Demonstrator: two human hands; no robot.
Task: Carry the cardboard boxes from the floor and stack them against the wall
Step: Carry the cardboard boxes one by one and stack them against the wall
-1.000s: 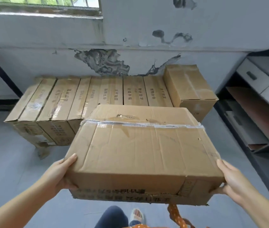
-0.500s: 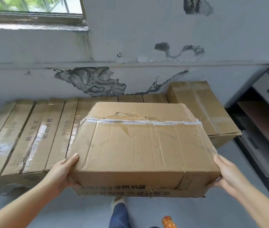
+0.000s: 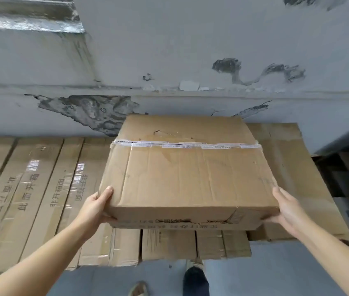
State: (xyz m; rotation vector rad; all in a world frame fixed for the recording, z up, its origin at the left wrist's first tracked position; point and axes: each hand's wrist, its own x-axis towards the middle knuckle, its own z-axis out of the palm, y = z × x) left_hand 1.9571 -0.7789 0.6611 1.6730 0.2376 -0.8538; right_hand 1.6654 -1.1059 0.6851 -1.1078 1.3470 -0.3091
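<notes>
Closer now, the cardboard box (image 3: 190, 176), gripped at its near corners by the left hand (image 3: 93, 207) and right hand (image 3: 287, 207), hangs over the row of boxes (image 3: 41, 189) along the wall (image 3: 190, 50), nearly ready to set down.

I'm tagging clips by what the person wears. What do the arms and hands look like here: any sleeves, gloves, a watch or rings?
Both forearms are bare as far as the frame shows, with no sleeve edge in view. The left hand and right hand wear no gloves. No watch, band or ring shows on the wrists or the visible fingers.
</notes>
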